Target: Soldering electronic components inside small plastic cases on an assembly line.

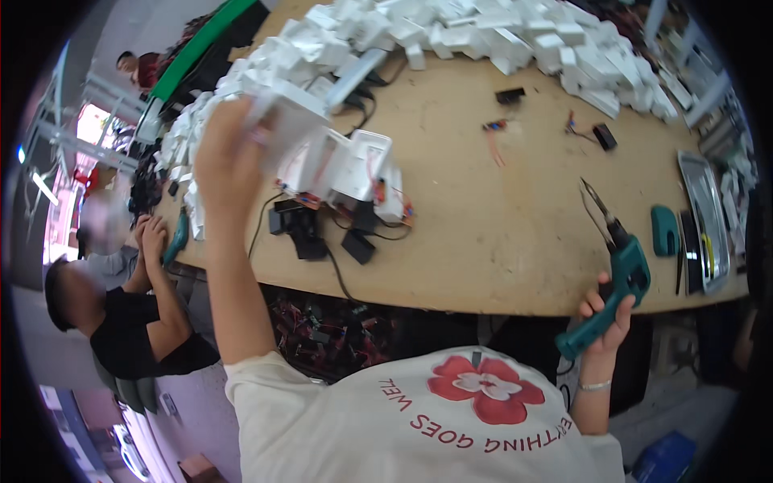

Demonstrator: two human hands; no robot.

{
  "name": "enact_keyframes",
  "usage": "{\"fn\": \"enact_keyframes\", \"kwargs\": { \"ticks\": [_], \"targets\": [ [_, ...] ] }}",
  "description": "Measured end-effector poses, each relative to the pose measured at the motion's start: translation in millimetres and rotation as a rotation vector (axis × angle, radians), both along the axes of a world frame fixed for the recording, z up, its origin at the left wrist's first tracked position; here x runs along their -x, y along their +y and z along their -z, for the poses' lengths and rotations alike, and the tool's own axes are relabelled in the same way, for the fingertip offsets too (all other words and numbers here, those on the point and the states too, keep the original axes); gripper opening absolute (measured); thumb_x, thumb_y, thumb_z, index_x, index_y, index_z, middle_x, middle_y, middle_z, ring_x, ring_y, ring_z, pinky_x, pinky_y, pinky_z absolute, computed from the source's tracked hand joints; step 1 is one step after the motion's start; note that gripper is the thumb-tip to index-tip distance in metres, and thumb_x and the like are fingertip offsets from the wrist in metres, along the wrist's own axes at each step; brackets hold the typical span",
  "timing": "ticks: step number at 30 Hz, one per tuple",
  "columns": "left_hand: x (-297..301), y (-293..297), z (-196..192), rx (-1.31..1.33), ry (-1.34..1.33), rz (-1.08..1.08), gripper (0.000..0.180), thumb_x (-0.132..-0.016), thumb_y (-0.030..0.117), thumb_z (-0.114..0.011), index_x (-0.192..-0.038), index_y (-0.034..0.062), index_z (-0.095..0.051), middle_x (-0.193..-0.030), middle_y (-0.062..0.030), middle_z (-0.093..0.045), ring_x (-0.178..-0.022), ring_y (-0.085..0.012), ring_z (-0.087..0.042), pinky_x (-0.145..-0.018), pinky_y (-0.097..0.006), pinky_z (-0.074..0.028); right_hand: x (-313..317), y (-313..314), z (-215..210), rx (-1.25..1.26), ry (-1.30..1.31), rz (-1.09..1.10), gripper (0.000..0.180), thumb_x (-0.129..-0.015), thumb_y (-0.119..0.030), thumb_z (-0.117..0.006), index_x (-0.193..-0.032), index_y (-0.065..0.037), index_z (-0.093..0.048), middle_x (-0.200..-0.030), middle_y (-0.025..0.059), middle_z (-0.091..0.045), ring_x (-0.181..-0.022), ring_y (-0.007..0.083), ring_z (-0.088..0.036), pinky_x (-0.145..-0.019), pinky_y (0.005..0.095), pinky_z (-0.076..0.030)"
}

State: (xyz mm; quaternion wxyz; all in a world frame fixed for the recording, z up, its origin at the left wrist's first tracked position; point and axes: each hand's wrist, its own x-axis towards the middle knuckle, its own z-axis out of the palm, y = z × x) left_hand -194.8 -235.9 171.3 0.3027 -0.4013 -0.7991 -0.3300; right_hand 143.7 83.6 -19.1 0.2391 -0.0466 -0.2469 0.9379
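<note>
My right hand [605, 318] is wrapped round the handle of a green soldering gun [626, 278], whose thin metal tip points away over the table. Raised at the left, my left hand [229, 153] is closed on a white plastic box [294, 117]; both are smeared by motion. Just right of that hand lie opened white casings [362, 165] with wires and small circuit boards in them. In front of these sit several black blocks [302, 229] with black leads.
White casings [483, 36] are heaped along the far side of the wooden table [467, 241]. Small wired parts [495, 125] lie right of middle. A green tool part [664, 231] and a metal tray [704, 217] are at the right. A co-worker [129, 314] sits at the left.
</note>
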Motion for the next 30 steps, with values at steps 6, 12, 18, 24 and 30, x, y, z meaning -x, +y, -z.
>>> {"fn": "enact_keyframes", "kwargs": {
  "ticks": [6, 12, 18, 24, 30],
  "targets": [
    [-109, 151, 99, 0.250, -0.349, 0.516, 0.032, -0.071, 0.003, -0.060, -0.103, 0.0051, -0.058, -0.091, -0.0127, -0.057, -0.082, -0.0303, -0.058, -0.070, -0.038, -0.047, -2, -2, -12, -0.023, -0.007, 0.018, 0.059, -0.087, -0.034, -0.055, -0.129, -0.002, -0.031, -0.115, 0.0126, -0.047, -0.077, 0.0163, -0.048, -0.067, 0.0318, -0.046],
    [-119, 195, 129, 0.367, -0.337, 0.644, 0.030, -0.077, 0.009, -0.057, -0.106, 0.0026, -0.057, -0.093, -0.0132, -0.056, -0.088, -0.0321, -0.056, -0.074, -0.041, -0.046, -12, 11, -14, -0.123, 0.066, 0.096, 0.060, -0.086, -0.034, -0.056, -0.129, -0.001, -0.031, -0.115, 0.0133, -0.048, -0.075, 0.0152, -0.049, -0.067, 0.0312, -0.046],
    [-56, 202, 127, 0.370, -0.216, 0.414, 0.024, -0.075, 0.009, -0.056, -0.099, 0.0060, -0.061, -0.096, -0.0078, -0.057, -0.095, -0.0250, -0.054, -0.082, -0.040, -0.040, -15, 18, -3, 0.002, 0.139, 0.124, 0.058, -0.085, -0.035, -0.057, -0.126, -0.001, -0.034, -0.113, 0.0123, -0.049, -0.074, 0.0148, -0.049, -0.068, 0.0296, -0.047],
    [-9, 213, 130, 0.727, 0.294, 0.268, 0.015, -0.073, 0.009, -0.055, -0.085, 0.0103, -0.064, -0.092, -0.0032, -0.057, -0.093, -0.0173, -0.053, -0.085, -0.038, -0.037, -8, 20, -8, -0.025, 0.130, 0.088, 0.058, -0.085, -0.035, -0.058, -0.124, 0.000, -0.035, -0.113, 0.0119, -0.049, -0.074, 0.0146, -0.050, -0.065, 0.0304, -0.049],
    [0, 226, 135, 0.893, 0.513, 0.349, 0.011, -0.073, 0.010, -0.055, -0.083, 0.0079, -0.060, -0.092, -0.0035, -0.056, -0.096, -0.0169, -0.051, -0.088, -0.038, -0.036, -10, 18, -6, -0.024, 0.142, 0.087, 0.059, -0.085, -0.034, -0.058, -0.125, 0.001, -0.034, -0.113, 0.0125, -0.049, -0.074, 0.0143, -0.050, -0.063, 0.0301, -0.050]
  ]
}}
